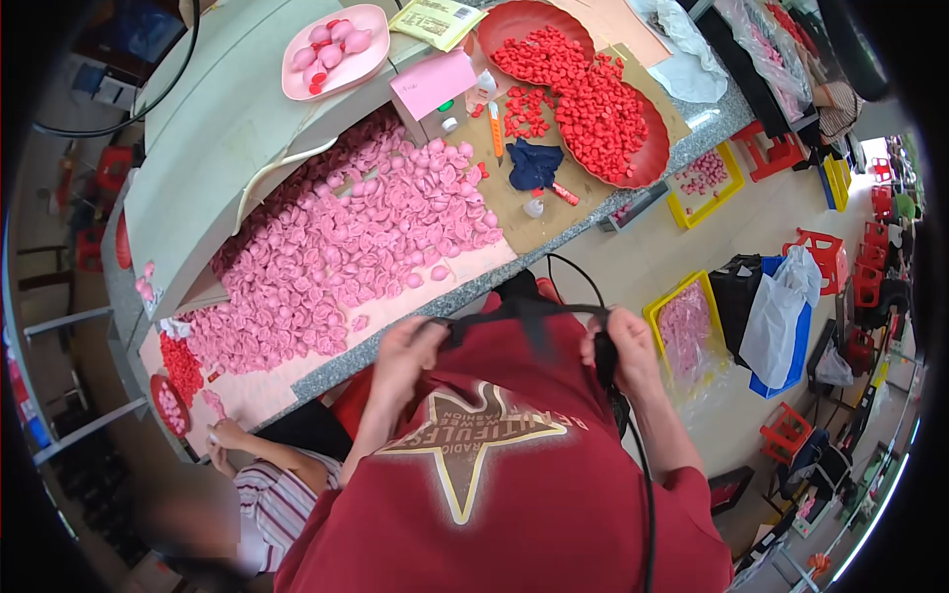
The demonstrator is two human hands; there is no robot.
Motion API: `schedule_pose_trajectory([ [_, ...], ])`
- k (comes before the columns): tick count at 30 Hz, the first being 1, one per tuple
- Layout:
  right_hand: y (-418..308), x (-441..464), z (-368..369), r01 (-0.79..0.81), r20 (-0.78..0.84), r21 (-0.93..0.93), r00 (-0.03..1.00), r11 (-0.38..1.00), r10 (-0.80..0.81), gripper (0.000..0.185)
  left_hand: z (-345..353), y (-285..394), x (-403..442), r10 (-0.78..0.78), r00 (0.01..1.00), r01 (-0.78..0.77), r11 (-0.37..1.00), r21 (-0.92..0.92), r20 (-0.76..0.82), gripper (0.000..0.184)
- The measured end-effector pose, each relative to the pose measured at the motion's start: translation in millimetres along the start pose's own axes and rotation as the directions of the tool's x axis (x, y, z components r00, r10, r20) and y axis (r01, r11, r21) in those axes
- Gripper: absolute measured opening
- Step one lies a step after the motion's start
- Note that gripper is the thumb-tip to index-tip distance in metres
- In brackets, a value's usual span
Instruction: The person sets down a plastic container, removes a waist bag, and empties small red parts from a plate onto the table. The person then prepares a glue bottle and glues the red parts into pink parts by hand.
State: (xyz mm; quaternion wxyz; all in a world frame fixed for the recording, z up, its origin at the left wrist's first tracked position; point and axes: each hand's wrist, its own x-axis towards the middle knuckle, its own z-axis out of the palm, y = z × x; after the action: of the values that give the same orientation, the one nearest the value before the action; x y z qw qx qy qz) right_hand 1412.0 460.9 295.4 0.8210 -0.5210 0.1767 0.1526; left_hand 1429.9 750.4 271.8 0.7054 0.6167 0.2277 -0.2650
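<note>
Hold the black, fabric-like strap (494, 317) flat in front of the dark-red, star-printed T-shirt (554, 504), pulling evenly from both ends, clear of the thin black cable (648, 514). Clamped by left hand (410, 348) at one end, by right hand (629, 348) at the other, with both reaching forward, well apart; too blurred to judge fingertip contact.
</note>
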Motion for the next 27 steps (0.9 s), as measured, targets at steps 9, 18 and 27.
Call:
schedule_pose_trajectory([
  [9,-40,-22,-42,0.19,-0.266,0.212,0.955,0.959,-0.13,0.031,-111,-123,-82,-0.335,0.836,0.34,0.938,-0.071,-0.434,0.028],
  [18,-99,-56,-98,0.555,-0.443,0.142,0.776,0.82,-0.449,0.025,-155,-258,-91,-0.451,0.765,0.593,0.771,0.231,-0.459,0.026],
  [27,-228,-5,-169,0.674,-0.107,0.231,0.734,0.702,-0.67,0.022,-179,-236,-67,-0.445,0.754,0.637,0.676,0.372,-0.483,0.025],
])
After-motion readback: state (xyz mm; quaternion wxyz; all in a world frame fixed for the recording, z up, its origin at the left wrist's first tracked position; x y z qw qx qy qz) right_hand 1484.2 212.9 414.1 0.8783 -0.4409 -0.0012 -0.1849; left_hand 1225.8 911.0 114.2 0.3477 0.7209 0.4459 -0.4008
